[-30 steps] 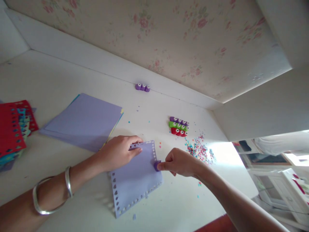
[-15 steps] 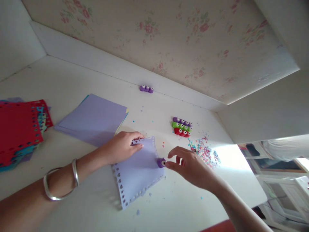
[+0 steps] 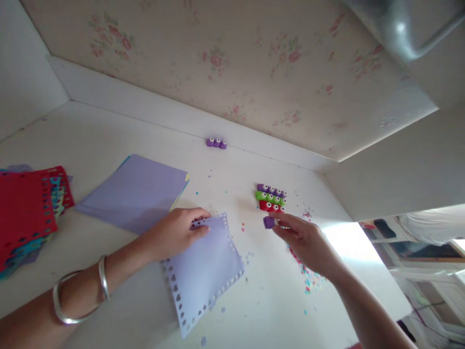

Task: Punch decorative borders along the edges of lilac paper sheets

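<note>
A light purple sheet of paper (image 3: 207,266), with small shapes punched along its edges, is pinched at its upper left edge by my left hand (image 3: 179,232). The thumb lies on top of the sheet, and the other fingers are partly hidden. Away from the paper, on the right, my right hand (image 3: 308,245) grips a small purple craft punch (image 3: 269,222) between thumb and fingertips. Just beyond that hand stand rows of purple, green and red punches (image 3: 271,198). Punched-out paper bits (image 3: 308,278) are scattered beside and partly behind the right hand.
A stack of plain purple sheets (image 3: 136,191) lies left of the held paper. Farther left is a pile of punched red and blue sheets (image 3: 25,208). Three purple punches (image 3: 217,143) stand near the wall. The white table (image 3: 109,291) meets a raised back edge.
My right hand has taken the purple punch off the paper's right edge and carried it right, toward the punch rows. My left hand still holds the sheet. The camera view has shifted slightly.
</note>
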`<move>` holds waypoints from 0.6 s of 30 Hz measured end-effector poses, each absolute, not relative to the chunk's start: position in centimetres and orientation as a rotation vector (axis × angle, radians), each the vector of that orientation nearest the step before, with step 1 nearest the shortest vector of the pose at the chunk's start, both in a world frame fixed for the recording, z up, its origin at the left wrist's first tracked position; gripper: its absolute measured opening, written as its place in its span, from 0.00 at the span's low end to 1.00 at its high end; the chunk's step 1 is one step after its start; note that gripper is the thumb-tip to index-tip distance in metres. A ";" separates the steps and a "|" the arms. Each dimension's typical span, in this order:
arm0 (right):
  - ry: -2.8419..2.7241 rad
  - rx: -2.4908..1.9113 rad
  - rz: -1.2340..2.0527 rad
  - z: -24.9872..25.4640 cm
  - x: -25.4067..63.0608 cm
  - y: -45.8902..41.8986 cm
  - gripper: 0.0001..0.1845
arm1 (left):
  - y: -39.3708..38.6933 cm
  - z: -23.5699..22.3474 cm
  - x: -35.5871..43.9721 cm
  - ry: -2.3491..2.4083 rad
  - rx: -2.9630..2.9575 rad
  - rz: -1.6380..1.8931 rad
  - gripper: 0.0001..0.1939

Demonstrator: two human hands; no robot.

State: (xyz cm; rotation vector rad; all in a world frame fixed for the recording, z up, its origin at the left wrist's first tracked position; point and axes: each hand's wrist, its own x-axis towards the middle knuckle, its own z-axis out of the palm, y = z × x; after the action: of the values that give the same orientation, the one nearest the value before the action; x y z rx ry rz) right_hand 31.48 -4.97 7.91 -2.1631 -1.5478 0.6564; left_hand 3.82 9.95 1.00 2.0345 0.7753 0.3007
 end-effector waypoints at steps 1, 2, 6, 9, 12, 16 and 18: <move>-1.509 -2.153 0.634 8.2 32.6 -4.2 0.20 | 9.9 1.1 3.8 0.774 2.031 0.291 0.15; -1.477 -2.143 0.606 8.5 33.7 -3.2 0.21 | 10.0 1.1 3.9 0.774 2.028 0.284 0.15; -1.478 -2.223 0.402 9.0 37.0 0.8 0.21 | 10.0 1.3 3.8 0.764 1.980 0.302 0.16; -1.723 -2.282 0.240 8.8 37.6 3.6 0.16 | 10.1 1.4 3.7 0.743 1.926 0.324 0.15; -1.947 -2.248 0.131 8.2 38.1 5.9 0.16 | 10.2 1.5 3.6 0.732 1.893 0.330 0.15; -2.080 -2.354 -0.067 7.7 40.9 7.6 0.18 | 10.3 1.2 3.5 0.726 1.876 0.336 0.16; -2.101 -2.421 -0.088 7.5 42.9 7.5 0.18 | 10.4 1.0 3.5 0.727 1.870 0.334 0.16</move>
State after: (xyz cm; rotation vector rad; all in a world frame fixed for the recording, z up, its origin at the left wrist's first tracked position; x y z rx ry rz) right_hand 42.89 7.52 7.51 -2.4207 -2.1014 -0.0878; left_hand 3.50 10.40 1.03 1.8700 0.7269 0.3342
